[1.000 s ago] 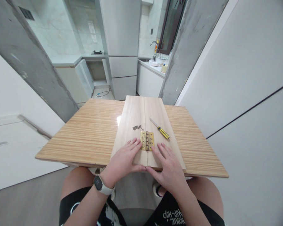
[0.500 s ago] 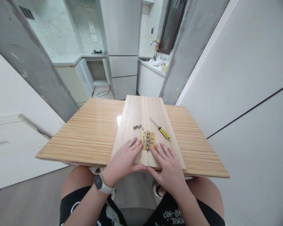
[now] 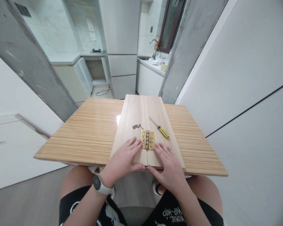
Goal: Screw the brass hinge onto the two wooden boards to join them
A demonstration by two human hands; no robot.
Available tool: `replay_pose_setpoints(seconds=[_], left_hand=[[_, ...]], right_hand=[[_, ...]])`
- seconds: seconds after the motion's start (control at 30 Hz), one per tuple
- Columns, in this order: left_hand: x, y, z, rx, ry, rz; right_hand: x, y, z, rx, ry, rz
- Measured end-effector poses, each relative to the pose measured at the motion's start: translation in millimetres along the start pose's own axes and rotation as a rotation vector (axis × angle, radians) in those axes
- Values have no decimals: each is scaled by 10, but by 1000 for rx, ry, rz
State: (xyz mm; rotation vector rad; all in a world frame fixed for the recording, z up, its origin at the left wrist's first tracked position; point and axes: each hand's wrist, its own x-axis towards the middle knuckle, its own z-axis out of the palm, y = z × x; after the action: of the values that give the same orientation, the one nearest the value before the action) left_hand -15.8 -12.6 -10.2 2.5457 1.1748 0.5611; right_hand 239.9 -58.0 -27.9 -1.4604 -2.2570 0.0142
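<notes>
Two pale wooden boards lie side by side, their long edges meeting in a thin seam. Across that seam rests an opened brass hinge, its knuckle close to the joint line. My left hand lies open on the left board, fingertips at the hinge's left leaf and thumb at the near edge. On the right board my right hand is open too, fingers beside the right leaf, thumb at the near edge. Beyond the hinge sit several small screws. A yellow-and-black screwdriver lies on the right board.
The boards lie on a wood-grain table whose near edge is over my knees. A white cabinet stands close on the right. Ahead are a fridge and a sink counter with a tap.
The fingers of my right hand have shifted slightly right, off the hinge's right leaf. My left hand stays in place. The whole view has moved a little.
</notes>
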Motion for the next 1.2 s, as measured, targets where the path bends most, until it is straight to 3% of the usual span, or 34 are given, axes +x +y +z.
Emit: replay_pose_setpoints(seconds=[1.2], left_hand=[[11, 1, 6, -22, 6, -4]], right_hand=[[13, -34, -42, -39, -50, -14]])
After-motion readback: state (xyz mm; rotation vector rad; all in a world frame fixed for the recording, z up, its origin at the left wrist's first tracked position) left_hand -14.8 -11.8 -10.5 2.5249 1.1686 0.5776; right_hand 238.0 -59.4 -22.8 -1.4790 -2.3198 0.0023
